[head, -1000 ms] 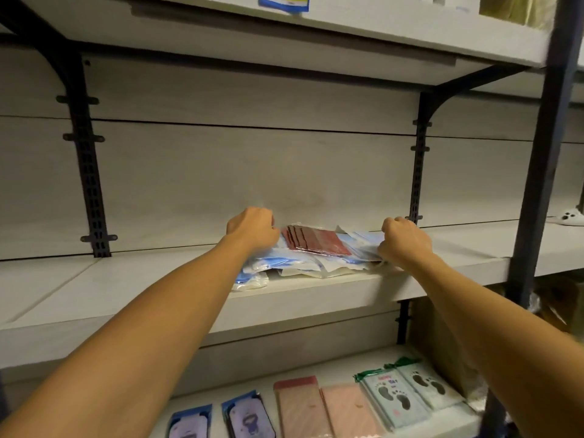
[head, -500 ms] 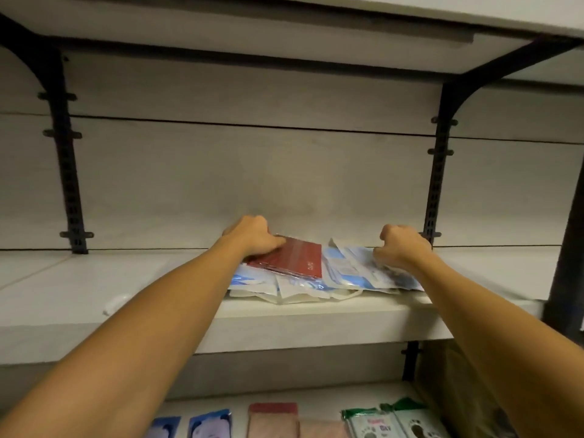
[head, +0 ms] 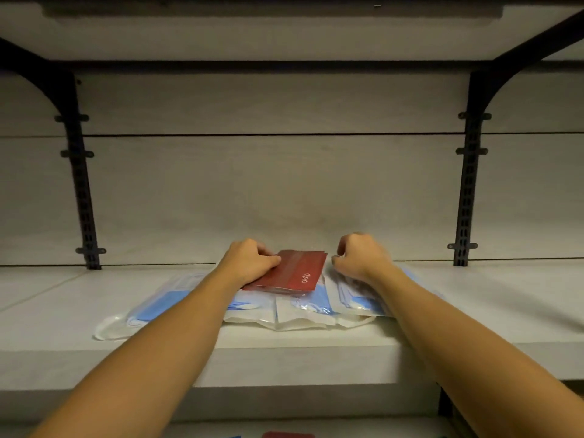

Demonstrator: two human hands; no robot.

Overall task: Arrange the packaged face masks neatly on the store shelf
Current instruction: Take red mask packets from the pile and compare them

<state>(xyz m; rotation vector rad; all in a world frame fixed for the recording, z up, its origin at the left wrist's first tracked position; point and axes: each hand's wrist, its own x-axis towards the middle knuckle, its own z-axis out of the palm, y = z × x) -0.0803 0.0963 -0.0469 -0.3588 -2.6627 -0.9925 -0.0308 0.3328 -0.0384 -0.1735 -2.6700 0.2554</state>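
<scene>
A loose pile of clear packets of blue face masks (head: 303, 306) lies on the pale shelf (head: 474, 311), near its front edge. On top of the pile sits a small stack of red mask packets (head: 295, 273). My left hand (head: 249, 260) grips the left end of the red stack, thumb on top. My right hand (head: 360, 260) is just right of the red stack, fingers curled down onto the clear blue-mask packets; I cannot see whether it pinches one.
Black slotted uprights with curved brackets stand at the left (head: 82, 191) and right (head: 467, 184) against the back panel. Another shelf (head: 284, 30) hangs close overhead. Bare shelf board lies left and right of the pile. More packets (head: 287, 434) peek out on the shelf below.
The view has come closer and lower to the shelf. My left hand has gathered the fanned red packets into one stack. My right hand has moved left, close to the red stack.
</scene>
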